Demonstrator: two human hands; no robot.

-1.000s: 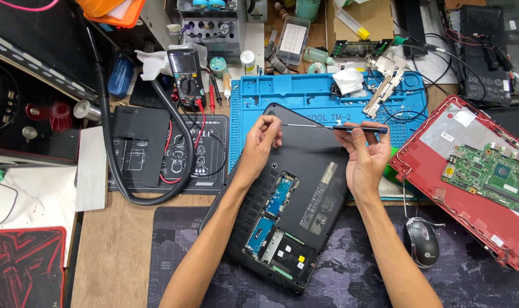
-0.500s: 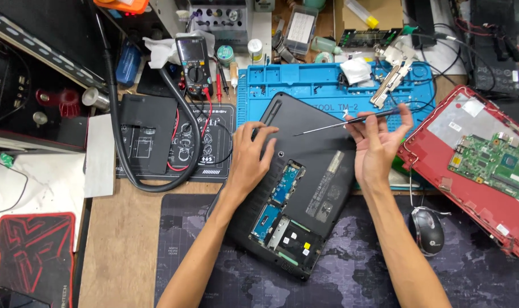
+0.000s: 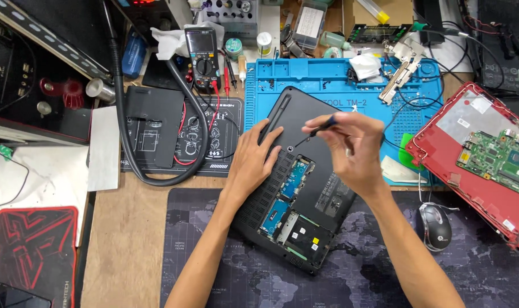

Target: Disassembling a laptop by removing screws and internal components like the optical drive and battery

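Cluttered workbench (image 3: 128, 239): your left hand (image 3: 256, 157) lay flat, fingers spread, on the upturned black laptop (image 3: 305, 188); right hand (image 3: 351, 148) pinched a screwdriver (image 3: 316, 130).

multimeter (image 3: 203, 52), blue mat (image 3: 408, 117), mouse (image 3: 436, 226), red laptop shell (image 3: 487, 165)

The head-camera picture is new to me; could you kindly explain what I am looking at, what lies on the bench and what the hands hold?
The camera sits on a person's head and looks down at their own two bare hands over a crowded repair bench. A black laptop lies upside down, partly on a blue work mat, with a panel off so that blue boards show. The left hand rests flat on its base. The right hand holds a thin screwdriver with its tip down at the base. Around them lie a multimeter with red leads, a red laptop shell with a green circuit board, and a mouse on a dark map-printed mat.
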